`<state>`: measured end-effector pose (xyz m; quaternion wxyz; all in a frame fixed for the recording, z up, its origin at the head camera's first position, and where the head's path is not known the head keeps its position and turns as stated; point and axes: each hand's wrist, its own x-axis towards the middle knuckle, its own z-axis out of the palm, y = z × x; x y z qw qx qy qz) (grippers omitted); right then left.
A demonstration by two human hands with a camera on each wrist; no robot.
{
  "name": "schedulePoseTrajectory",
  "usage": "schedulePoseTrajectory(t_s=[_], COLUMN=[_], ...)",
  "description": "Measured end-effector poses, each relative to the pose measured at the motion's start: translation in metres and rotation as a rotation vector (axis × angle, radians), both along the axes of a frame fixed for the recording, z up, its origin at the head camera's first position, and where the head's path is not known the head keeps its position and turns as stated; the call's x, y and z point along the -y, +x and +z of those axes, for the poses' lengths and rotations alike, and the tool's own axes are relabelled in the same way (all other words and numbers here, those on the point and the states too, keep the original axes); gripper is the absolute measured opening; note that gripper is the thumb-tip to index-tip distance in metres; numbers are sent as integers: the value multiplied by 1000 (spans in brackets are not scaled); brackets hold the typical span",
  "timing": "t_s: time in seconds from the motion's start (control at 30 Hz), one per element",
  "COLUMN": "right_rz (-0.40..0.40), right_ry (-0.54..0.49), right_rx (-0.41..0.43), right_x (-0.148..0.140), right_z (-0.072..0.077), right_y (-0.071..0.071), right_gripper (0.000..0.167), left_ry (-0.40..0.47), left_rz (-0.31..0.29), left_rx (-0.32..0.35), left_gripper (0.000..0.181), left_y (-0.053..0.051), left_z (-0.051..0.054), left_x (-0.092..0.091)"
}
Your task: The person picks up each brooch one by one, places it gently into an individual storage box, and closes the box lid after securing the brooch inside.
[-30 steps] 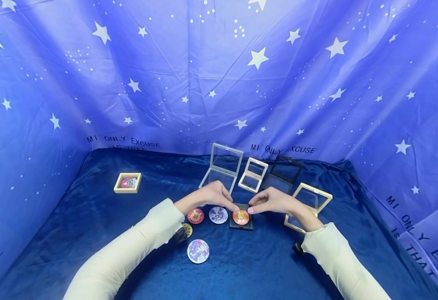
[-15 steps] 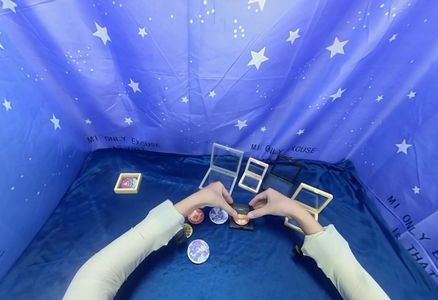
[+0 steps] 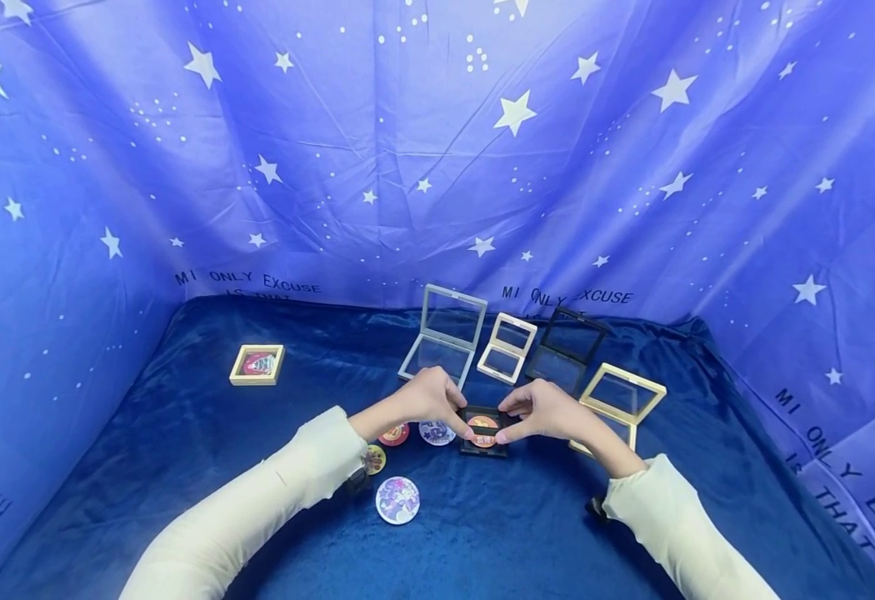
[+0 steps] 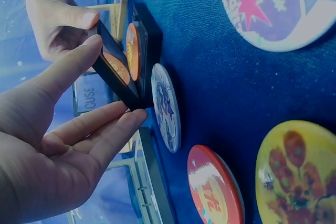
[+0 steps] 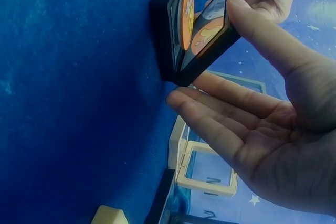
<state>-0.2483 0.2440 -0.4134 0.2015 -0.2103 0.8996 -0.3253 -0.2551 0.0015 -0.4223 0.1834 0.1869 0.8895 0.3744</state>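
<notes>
A small black display frame (image 3: 485, 452) lies on the blue cloth with its lid tilted partway down. An orange round badge (image 4: 133, 51) sits in the frame's base, and its reflection shows in the clear lid window. My left hand (image 3: 432, 395) pinches the left side of the lid, thumb on the free edge and fingertips by the hinge. On the other side my right hand (image 3: 546, 411) pinches the lid in the same way. In the right wrist view both thumbs press the raised lid edge (image 5: 212, 48). A purple badge (image 4: 166, 107) lies just left of the frame.
A red badge (image 3: 394, 435), a yellow badge (image 3: 374, 459) and a white-purple badge (image 3: 397, 500) lie nearby. Behind stand opened grey (image 3: 454, 340), cream (image 3: 501, 364), black (image 3: 557, 367) and yellow (image 3: 630, 408) frames. A closed yellow frame (image 3: 242, 382) holding a badge rests far left.
Both hands have swung the black frame's lid forward and down over the orange badge. Earlier, the lid lay back with the badge uncovered. The other badges and frames stay where they were.
</notes>
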Motion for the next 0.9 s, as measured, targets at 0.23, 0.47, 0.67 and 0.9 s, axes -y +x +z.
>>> schedulePoseTrajectory(t_s=[0.23,0.47,0.67,0.9], right_rz=[-47,-72,-83,-104], right_ry=[38,82,95,122], right_rx=[-40,-84,-131,-138], right_x=[3,5,6,8], right_z=[0,-4,-6,-6], right_y=[6,7,7,8], right_gripper=[52,54,55,57], left_ry=[-8,-28,-35,-18], left_rz=[5,39,53,32], left_rx=[-42,-59,-99,-136], left_gripper=[51,53,55,55], left_y=[3,4,3,3], left_z=[-1,-2,-3,-6], left_x=[-3,-7,-9,-9])
